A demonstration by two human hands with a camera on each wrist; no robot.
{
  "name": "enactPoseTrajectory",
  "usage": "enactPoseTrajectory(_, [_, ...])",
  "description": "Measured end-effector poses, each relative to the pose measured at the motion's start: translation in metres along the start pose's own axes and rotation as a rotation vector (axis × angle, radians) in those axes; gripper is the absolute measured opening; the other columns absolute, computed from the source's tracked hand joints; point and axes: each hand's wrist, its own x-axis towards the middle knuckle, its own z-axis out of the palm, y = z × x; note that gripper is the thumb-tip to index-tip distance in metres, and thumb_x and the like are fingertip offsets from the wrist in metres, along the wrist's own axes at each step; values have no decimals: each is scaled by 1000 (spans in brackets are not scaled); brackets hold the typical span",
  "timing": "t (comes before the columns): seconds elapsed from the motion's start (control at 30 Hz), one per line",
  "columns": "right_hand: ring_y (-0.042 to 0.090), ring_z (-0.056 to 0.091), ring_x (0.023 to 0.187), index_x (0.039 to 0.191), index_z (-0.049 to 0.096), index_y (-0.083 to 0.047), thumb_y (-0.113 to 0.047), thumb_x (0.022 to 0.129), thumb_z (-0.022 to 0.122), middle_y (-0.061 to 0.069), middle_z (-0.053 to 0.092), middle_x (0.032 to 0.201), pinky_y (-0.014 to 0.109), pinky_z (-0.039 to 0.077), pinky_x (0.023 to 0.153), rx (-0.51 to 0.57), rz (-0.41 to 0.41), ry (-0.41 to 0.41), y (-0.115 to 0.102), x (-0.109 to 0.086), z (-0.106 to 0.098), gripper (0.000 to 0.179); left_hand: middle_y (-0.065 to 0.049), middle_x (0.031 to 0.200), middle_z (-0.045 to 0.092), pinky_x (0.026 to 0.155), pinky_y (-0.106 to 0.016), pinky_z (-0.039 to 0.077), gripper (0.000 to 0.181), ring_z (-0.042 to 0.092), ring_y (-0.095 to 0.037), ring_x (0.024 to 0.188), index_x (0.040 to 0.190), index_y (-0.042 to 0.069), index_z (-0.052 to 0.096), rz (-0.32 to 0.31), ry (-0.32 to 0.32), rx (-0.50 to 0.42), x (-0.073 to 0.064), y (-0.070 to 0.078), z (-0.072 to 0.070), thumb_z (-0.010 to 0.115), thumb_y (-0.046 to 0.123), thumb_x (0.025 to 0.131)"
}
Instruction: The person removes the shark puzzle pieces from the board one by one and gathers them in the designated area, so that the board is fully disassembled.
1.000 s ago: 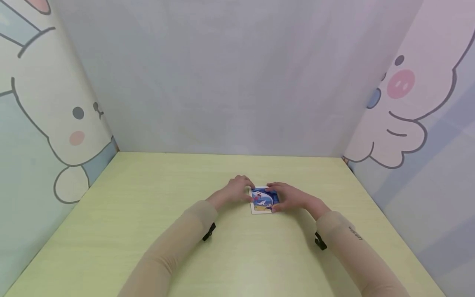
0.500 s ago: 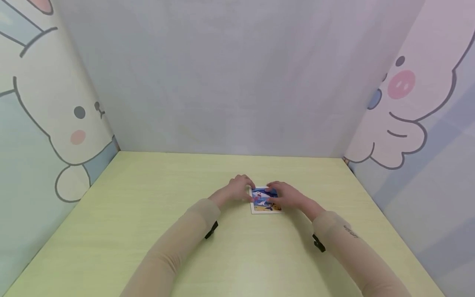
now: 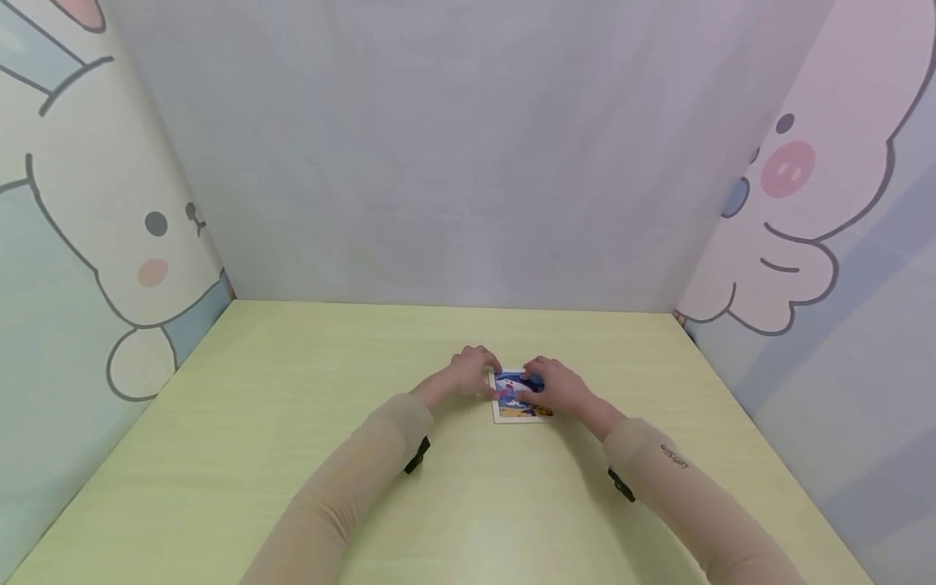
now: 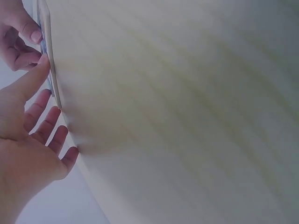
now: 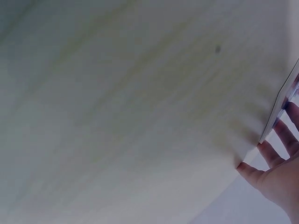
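Observation:
A small white-edged picture puzzle (image 3: 512,410) with a blue, white and yellow sea scene lies on the table. My left hand (image 3: 468,374) holds its left edge, thumb and forefinger bent around the border. In the left wrist view, the left hand's thumb (image 4: 35,77) reaches onto the face and its other fingers fan out along the edge. My right hand (image 3: 563,386) is over the right part, thumb and forefinger spread on the picture. A dark blue area shows between them; whether they pinch a piece is unclear. In the right wrist view the right hand (image 5: 275,172) touches the puzzle's edge.
The pale yellow table (image 3: 329,349) extends to a grey-white back curtain (image 3: 468,162). Side curtains with cartoon animals stand left (image 3: 66,268) and right (image 3: 863,268). Each sleeved wrist carries a dark strap.
My right thumb has moved up and left from the puzzle's lower right corner, uncovering yellow there. The right hand has shifted left over the picture; the left hand has barely moved.

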Motion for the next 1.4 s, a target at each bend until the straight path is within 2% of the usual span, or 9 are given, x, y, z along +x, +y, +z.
enactPoseTrajectory(0.13, [28, 54, 107, 118, 61, -10, -46, 82, 69, 9, 57, 121, 47, 46, 90, 5, 18, 1, -1, -1, 2, 51, -5, 130, 52, 104, -47, 28, 45, 40, -28, 122, 114, 17, 64, 4, 20, -15, 1, -1, 1, 81, 27, 73])
enactPoseTrajectory(0.27, [26, 53, 107, 119, 60, -12, -47, 82, 69, 7, 56, 121, 46, 45, 91, 5, 38, -5, 0, 0, 5, 51, -2, 121, 59, 103, -46, 29, 40, 45, -25, 118, 110, 16, 63, 3, 38, -53, 4, -3, 2, 80, 21, 74])
enactPoseTrajectory(0.43, [26, 54, 105, 119, 60, -11, -48, 82, 69, 7, 57, 120, 46, 45, 91, 1, 33, -1, 0, 1, 5, 53, 0, 106, 65, 101, -46, 31, 25, 55, -20, 105, 102, 15, 63, 33, 85, -105, 5, -5, 3, 73, 14, 80])
enactPoseTrajectory(0.57, [24, 55, 102, 119, 60, -12, -49, 82, 68, 6, 58, 118, 43, 46, 90, -18, 16, -10, 0, 1, 5, 53, 1, 93, 64, 91, -37, 40, 11, 56, -16, 90, 96, 14, 64, 54, 140, -152, 5, -6, 4, 67, 11, 86])
enactPoseTrajectory(0.67, [21, 55, 98, 116, 60, -13, -50, 81, 68, 5, 58, 114, 42, 46, 89, -35, 7, -18, 1, 1, 4, 51, 1, 87, 62, 81, -30, 44, 9, 55, -13, 82, 94, 13, 64, 70, 157, -196, 5, -7, 4, 65, 8, 87])
enactPoseTrajectory(0.77, [20, 55, 95, 115, 61, -12, -50, 81, 69, 5, 58, 112, 42, 47, 88, -43, -1, -15, 1, 1, 3, 51, 1, 86, 63, 78, -27, 46, 9, 55, -12, 80, 94, 12, 66, 78, 162, -236, 6, -8, 2, 65, 6, 86])
enactPoseTrajectory(1.03, [20, 54, 95, 115, 61, -13, -50, 81, 69, 4, 58, 113, 41, 46, 89, -46, 11, -27, 0, 2, 1, 51, 1, 88, 67, 81, -28, 48, 5, 59, -12, 84, 93, 12, 68, 74, 151, -327, 8, -12, -11, 64, 12, 90])
enactPoseTrajectory(1.23, [23, 55, 103, 119, 60, -13, -52, 82, 66, 6, 58, 119, 44, 44, 94, -40, 9, -50, 3, 2, -1, 54, 0, 91, 68, 77, -27, 49, 6, 58, -13, 84, 93, 11, 69, 77, 135, -325, 5, -18, -27, 65, 13, 89])
enactPoseTrajectory(1.4, [26, 54, 112, 123, 60, -13, -51, 83, 65, 7, 56, 126, 45, 43, 97, -57, -29, -78, 10, 3, -2, 55, -2, 92, 68, 76, -28, 49, 9, 59, -14, 84, 95, 8, 68, 95, 124, -327, -1, -24, -42, 65, 13, 89])
